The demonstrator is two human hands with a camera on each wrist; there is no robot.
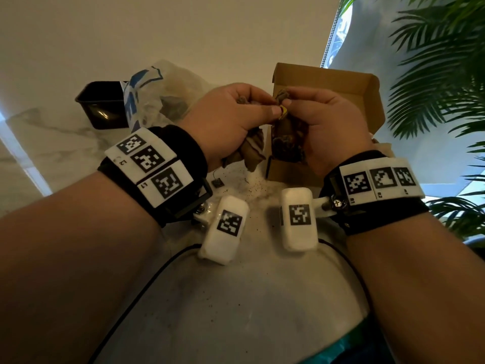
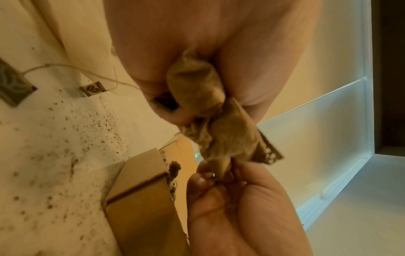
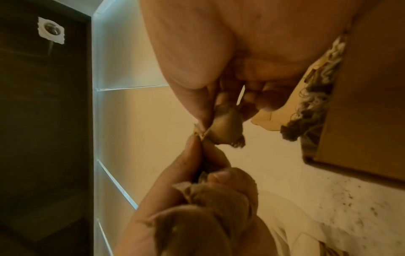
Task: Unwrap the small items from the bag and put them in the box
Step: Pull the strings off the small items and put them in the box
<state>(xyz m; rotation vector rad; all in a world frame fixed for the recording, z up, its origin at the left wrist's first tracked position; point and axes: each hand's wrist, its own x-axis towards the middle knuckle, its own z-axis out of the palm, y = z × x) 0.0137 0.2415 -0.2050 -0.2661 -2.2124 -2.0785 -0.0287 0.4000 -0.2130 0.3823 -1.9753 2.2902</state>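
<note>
Both hands are raised just in front of the open cardboard box (image 1: 328, 80). My left hand (image 1: 259, 105) grips a crumpled brown paper-wrapped item (image 2: 197, 90), whose loose end hangs below the palm (image 1: 252, 151). My right hand (image 1: 288, 102) pinches the other end of this wrapping (image 3: 225, 128) between thumb and fingers. A small yellow bit (image 1: 283, 110) shows where the two thumbs meet. The clear plastic bag (image 1: 162, 88) with blue print lies behind my left hand and holds more brown items. Curly brown filling (image 3: 315, 97) sticks out of the box (image 2: 140, 207).
A black tub (image 1: 102, 106) stands at the back left beside the bag. Dark crumbs (image 2: 65, 138) and small tags on strings (image 2: 92, 89) lie on the white marble table (image 1: 236, 298). A green palm plant (image 1: 441, 74) stands to the right.
</note>
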